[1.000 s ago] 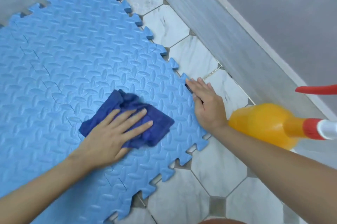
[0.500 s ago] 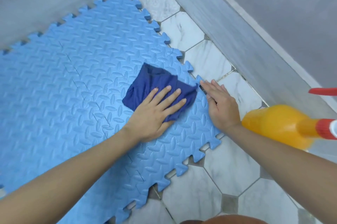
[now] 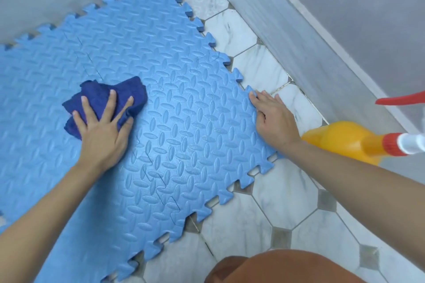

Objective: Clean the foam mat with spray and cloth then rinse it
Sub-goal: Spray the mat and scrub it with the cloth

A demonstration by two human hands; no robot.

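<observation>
A light blue interlocking foam mat [image 3: 184, 126] lies flat on the tiled floor and fills the left and middle of the view. My left hand [image 3: 101, 130] presses a crumpled dark blue cloth [image 3: 101, 96] onto the mat, fingers spread over it. At the mat's right toothed edge my right hand [image 3: 273, 119] lies flat, fingers together, with nothing in it. A yellow spray bottle [image 3: 342, 140] with a red collar and white nozzle lies on the floor just right of my right wrist.
White marble floor tiles [image 3: 282, 193] run along the mat's right and near sides. A grey wall base [image 3: 299, 36] rises close on the right, another wall at the far left. A red strip [image 3: 400, 99] shows at the right edge. My knee [image 3: 276, 269] is at the bottom.
My left hand has swept the cloth leftward across the mat, away from my right hand. My right hand stays pressed on the mat's edge. The view has shifted a little.
</observation>
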